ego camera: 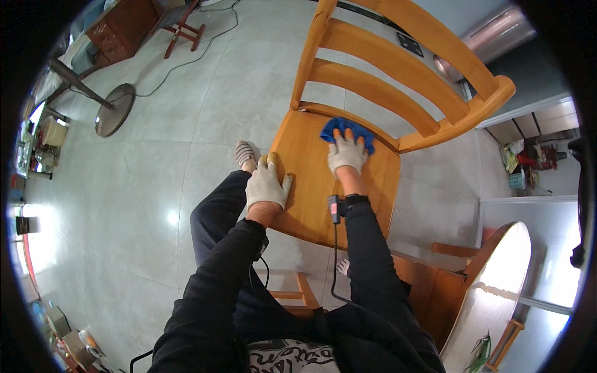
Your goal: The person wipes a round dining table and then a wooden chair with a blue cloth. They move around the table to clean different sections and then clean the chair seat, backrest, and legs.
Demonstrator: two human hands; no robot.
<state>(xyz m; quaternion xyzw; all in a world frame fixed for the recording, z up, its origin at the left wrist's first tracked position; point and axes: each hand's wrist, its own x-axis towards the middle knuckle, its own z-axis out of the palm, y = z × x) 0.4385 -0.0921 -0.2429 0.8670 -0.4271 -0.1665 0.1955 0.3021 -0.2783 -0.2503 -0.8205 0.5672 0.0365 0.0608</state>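
A wooden chair (308,196) with a slatted backrest (373,88) stands before me, its seat facing up. My right hand (347,154), in a pale knit glove with bare-looking orange fingertips, presses a crumpled blue cloth (336,125) onto the back part of the seat, close to the foot of the backrest. My left hand (267,186), in a similar glove with yellowish fingertips, rests on the left edge of the seat with the thumb apart from the fingers. Nothing shows in that hand.
A pedestal stand with a round base (115,110) and a trailing cable (196,60) are on the tiled floor at left. A brown drawer cabinet (123,30) is at upper left. To the right stands a wooden table with a pale top (489,293). Another wooden seat (305,291) is below me.
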